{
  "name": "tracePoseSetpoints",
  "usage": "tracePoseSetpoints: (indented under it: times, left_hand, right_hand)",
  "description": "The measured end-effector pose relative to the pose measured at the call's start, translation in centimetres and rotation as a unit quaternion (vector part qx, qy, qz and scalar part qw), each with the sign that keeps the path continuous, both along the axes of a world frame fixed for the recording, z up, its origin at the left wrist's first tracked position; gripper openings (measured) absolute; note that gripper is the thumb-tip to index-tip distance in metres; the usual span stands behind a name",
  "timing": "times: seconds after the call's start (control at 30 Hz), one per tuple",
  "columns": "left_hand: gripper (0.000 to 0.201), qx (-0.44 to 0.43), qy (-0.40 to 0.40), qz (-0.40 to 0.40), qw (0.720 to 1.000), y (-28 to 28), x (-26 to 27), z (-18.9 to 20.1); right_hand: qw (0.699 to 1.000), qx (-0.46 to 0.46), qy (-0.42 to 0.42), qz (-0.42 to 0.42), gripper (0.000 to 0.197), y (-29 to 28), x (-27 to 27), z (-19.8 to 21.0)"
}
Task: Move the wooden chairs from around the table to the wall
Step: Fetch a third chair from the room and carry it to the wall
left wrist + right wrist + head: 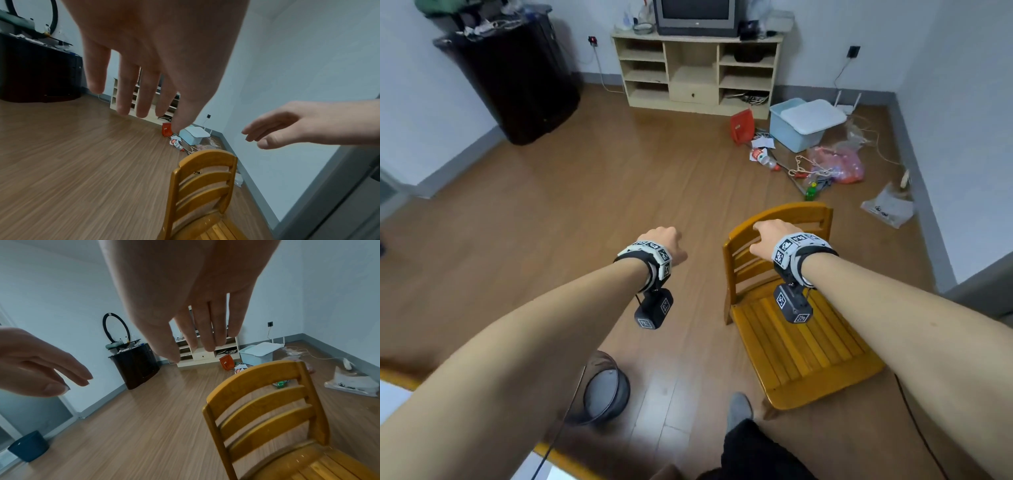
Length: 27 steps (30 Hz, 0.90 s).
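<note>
A yellow-brown wooden chair (pixel 801 342) with a slatted seat and back stands on the wood floor close to the right wall (pixel 962 137). In the head view my right hand (pixel 767 236) hovers over the chair's top rail. The right wrist view shows that hand (pixel 195 329) with straight fingers above the chair back (pixel 263 386), apart from it. My left hand (pixel 664 240) hangs in the air to the left of the chair back, fingers relaxed and holding nothing. In the left wrist view the left hand (pixel 144 81) is spread above the floor, with the chair (pixel 205 181) below and to its right.
A pale TV cabinet (pixel 698 75) and a dark cabinet (pixel 517 78) stand at the far wall. A blue tub (pixel 801 123), bags and litter (pixel 835 164) lie in the far right corner. A round bin (pixel 602 390) and the table edge (pixel 565 455) are near my feet.
</note>
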<state>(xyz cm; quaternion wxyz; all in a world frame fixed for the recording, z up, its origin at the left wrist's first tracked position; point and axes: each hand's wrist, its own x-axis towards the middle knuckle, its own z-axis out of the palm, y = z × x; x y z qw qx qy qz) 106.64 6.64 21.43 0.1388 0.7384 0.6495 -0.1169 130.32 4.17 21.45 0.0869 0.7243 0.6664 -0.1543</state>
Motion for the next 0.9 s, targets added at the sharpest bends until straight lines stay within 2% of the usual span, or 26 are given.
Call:
tracePoseSetpoints:
  times: [0.13,0.37,0.57,0.67,0.77,0.9]
  left_hand:
    - [0.052,-0.004,-0.010,0.009,1.000,8.6,2.7,0.3]
    - [0.055,-0.003,-0.013,-0.039,0.999,23.3,7.9,-0.2]
    - [0.054,-0.012,0.004,-0.165,0.986,35.9,14.4,-3.1]
    - [0.054,-0.025,0.022,-0.266,0.963,41.2,18.5,-4.6]
    - [0.054,-0.033,0.044,-0.369,0.928,44.4,22.1,-5.3]
    - [0.056,-0.048,0.043,-0.471,0.880,45.7,26.1,-5.6]
  right_hand:
    - [1.000,-0.005,0.003,-0.011,0.053,9.5,2.6,0.0]
    - [0.999,-0.017,0.006,-0.050,0.055,21.3,7.4,-1.9]
    - [0.988,-0.032,0.008,-0.151,0.047,28.1,11.4,-5.3]
    - [0.969,-0.041,0.016,-0.243,0.048,29.5,13.1,-6.6]
    - [0.943,-0.053,0.037,-0.326,0.052,28.9,13.8,-7.0]
    - [0.907,-0.057,0.039,-0.416,0.038,27.3,13.4,-6.3]
